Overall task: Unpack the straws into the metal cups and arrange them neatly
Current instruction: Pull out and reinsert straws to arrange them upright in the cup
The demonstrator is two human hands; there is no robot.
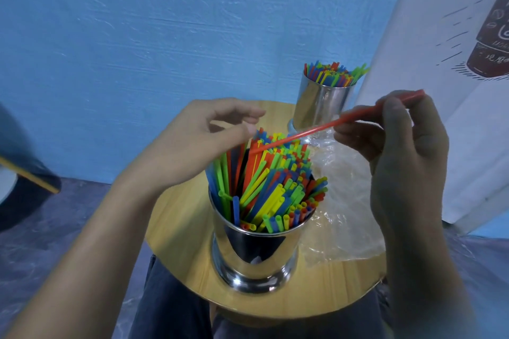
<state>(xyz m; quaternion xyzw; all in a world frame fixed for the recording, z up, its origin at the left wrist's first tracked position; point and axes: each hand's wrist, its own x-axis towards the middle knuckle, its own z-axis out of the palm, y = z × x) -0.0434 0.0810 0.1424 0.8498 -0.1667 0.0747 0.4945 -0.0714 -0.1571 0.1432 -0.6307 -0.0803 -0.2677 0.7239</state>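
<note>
Straws of mixed colours fill the near metal cup on our round wooden table, our left hand loosely curled and empty just above their tips, our right hand pinching one red straw slanted over them.

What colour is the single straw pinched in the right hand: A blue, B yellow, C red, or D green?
C: the straw that the right hand pinches is red, with its free end reaching over the full near cup.
</note>
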